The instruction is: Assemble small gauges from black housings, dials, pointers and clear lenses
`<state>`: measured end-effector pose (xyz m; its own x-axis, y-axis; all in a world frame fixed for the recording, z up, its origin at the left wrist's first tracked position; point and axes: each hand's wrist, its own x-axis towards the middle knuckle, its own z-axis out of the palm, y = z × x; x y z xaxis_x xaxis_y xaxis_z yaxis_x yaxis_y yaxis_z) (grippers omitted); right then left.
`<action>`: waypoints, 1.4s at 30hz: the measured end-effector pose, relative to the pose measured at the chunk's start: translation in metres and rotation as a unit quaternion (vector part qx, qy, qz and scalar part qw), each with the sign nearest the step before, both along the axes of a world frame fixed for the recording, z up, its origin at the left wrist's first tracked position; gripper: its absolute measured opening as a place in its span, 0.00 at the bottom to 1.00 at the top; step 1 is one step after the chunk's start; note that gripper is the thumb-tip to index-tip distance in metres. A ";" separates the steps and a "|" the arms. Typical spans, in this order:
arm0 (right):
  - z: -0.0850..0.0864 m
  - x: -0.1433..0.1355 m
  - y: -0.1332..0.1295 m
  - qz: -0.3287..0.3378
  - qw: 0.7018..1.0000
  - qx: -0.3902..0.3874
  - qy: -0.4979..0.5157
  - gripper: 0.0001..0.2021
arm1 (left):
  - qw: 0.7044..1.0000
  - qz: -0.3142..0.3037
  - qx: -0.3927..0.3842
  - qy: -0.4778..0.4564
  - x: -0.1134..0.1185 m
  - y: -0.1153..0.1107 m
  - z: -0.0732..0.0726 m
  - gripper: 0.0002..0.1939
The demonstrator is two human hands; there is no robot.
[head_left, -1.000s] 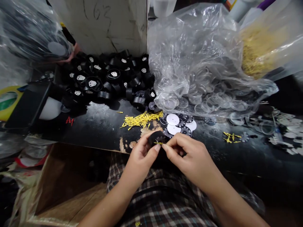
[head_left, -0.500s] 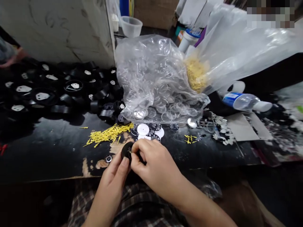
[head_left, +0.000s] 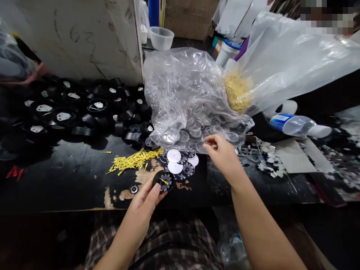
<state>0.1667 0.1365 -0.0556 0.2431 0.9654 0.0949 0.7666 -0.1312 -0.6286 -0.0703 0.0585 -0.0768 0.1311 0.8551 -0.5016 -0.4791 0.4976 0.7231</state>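
My left hand holds a round black dial unit near the table's front edge, with a yellow pointer across its numbered face. My right hand is at the front of the clear plastic bag, its thumb and forefinger at the rim of a clear ring. Whether the fingers grip that ring is hard to tell. Printed discs, some white side up, lie between the hands. A pile of yellow pointers is on the left.
Many black round housings crowd the left back. On the right are a plastic bottle, an open white box and small metal parts. A small round part lies near the front edge.
My right hand has left the black unit and moved right and forward to the bag's front. The unit's face with its yellow pointer now shows in my left hand. The view has shifted slightly.
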 end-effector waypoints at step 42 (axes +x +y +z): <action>0.023 -0.090 -0.053 0.091 0.754 -0.172 0.628 0.11 | 0.999 -0.019 0.009 -0.050 -0.004 0.005 0.005 0.15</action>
<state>0.0765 0.0836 -0.0325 -0.2075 0.9084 -0.3631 -0.3791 -0.4168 -0.8262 -0.0741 0.0638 -0.0719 0.2124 0.8568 -0.4698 -0.5297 0.5050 0.6815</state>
